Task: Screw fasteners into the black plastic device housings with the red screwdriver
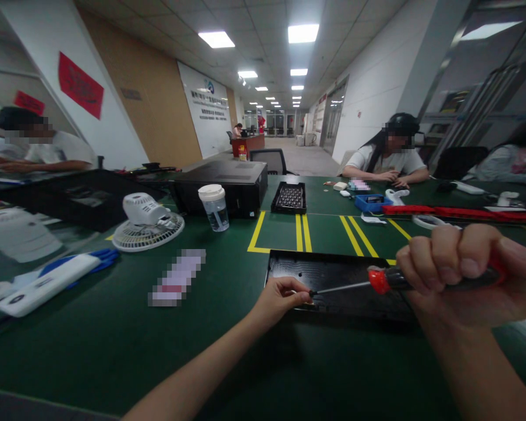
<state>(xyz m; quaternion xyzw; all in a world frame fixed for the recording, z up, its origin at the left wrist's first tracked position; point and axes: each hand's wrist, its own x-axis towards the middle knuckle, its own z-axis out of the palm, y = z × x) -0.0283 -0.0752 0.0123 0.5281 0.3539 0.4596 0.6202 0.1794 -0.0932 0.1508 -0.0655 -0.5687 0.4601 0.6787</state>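
Observation:
My right hand [460, 269] is closed round the red and black handle of a screwdriver [377, 280]. Its thin shaft points left, with the tip near the front left corner of a flat black panel [333, 272] lying on the green table. My left hand [280, 298] pinches something too small to make out right at the screwdriver's tip, fingers resting on the panel's front edge.
A black tray of small parts [289, 197], a black box [228, 184], a lidded plastic cup [214, 207] and a white desk fan [146, 222] stand further back. Yellow tape lines [302, 233] mark the table. Other people sit at the far left and right [388, 155].

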